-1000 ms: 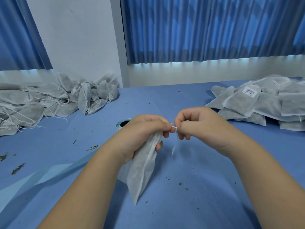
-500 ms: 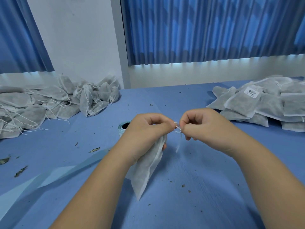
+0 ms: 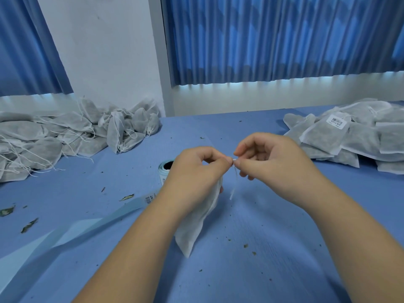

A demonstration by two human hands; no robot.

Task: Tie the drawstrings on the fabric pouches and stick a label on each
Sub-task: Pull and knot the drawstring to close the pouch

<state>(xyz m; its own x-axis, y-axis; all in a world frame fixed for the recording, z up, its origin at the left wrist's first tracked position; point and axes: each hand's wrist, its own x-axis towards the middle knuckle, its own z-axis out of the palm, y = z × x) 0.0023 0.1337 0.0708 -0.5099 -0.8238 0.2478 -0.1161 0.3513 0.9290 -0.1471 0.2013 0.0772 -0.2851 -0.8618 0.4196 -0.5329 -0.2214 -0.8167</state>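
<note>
left forearm point(image 3: 135, 248): bare, rising from the lower left of the frame toward the centre.
left grip point(image 3: 196, 173): back of the hand toward the camera, thumb and forefinger pinching the drawstring point(image 3: 234, 173) at mid frame; the pouch point(image 3: 196, 228) hangs from under the palm.
right forearm point(image 3: 349, 226): bare, entering from the lower right edge, angled up and left.
right grip point(image 3: 273, 162): fingers curled, thumb and forefinger pinching the same drawstring, tips just beside the left grip's.
height: both grips raised above the counter point(image 3: 262, 237).
</note>
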